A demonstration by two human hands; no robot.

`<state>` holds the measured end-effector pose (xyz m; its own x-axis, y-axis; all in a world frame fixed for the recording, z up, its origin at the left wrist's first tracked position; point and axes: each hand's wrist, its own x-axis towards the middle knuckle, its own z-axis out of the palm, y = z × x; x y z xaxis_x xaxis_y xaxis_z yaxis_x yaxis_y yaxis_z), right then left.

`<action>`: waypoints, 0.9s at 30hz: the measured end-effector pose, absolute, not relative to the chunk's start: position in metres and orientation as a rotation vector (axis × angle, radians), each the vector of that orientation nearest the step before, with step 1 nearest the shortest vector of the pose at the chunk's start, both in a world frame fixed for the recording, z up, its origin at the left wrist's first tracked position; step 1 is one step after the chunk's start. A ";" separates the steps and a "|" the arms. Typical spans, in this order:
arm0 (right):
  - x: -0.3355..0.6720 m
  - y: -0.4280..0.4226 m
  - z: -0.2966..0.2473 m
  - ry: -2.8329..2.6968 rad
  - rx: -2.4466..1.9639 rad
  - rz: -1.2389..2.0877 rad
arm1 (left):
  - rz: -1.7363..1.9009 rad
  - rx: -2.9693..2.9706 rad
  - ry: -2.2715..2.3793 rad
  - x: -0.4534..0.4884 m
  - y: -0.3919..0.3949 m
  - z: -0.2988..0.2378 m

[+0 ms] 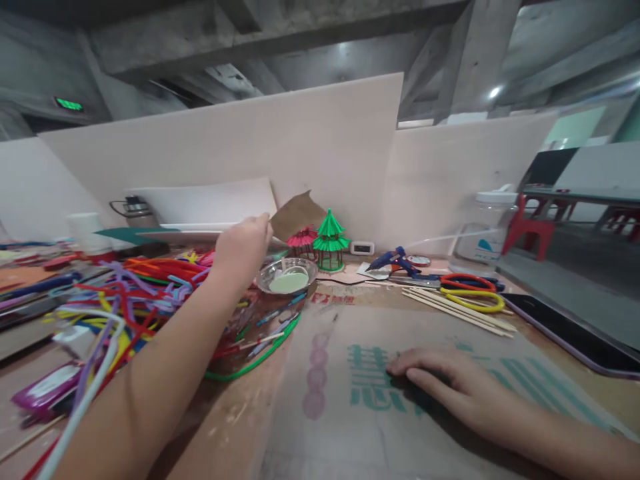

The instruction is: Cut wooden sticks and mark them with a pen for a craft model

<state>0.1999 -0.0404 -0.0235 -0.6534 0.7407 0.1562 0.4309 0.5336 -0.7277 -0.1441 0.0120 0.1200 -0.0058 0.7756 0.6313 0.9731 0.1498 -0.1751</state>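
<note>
My left hand (245, 245) reaches to the back of the table, its fingers closed at the edge of a brown sheet of paper or card (303, 217). Just below it stands a shallow bowl (287, 277) with something pale green inside. Behind the bowl are a small green tiered pavilion model (331, 243) and a red one (301, 240), partly covered by the sheet. My right hand (450, 380) lies on a tan printed sheet (370, 437) with green lettering, fingers slightly bent, thumb apart, nothing held.
Tangled coloured pipe cleaners (165, 287) heap on the left. At the back right lie a blue glue gun (395, 260), wooden sticks (460, 313), scissors with yellow and red handles (473, 300), a phone (575, 330) and a clear lidded jar (483, 233). A pale partition (340, 147) rises behind.
</note>
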 end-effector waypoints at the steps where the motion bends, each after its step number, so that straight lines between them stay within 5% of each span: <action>1: 0.199 -0.036 -0.025 -2.308 -0.982 0.930 | -0.373 -1.648 -1.856 -0.151 0.012 0.122; 13: 0.201 -0.035 -0.031 -2.330 -0.936 0.834 | 0.438 -2.068 -2.172 -0.154 0.027 0.097; 19: 0.200 -0.013 -0.024 -2.416 -0.905 0.523 | 0.152 -2.241 -2.000 -0.124 0.020 0.098; 27: 0.252 0.065 -0.005 -2.383 -1.342 -0.216 | 0.034 -2.605 -1.743 -0.084 0.024 0.029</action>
<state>0.2521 0.0651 -0.0045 -0.4617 0.7861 0.4110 0.8472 0.5281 -0.0583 -0.0840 0.0239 0.0286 0.3816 0.9242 -0.0137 0.9241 -0.3818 -0.0180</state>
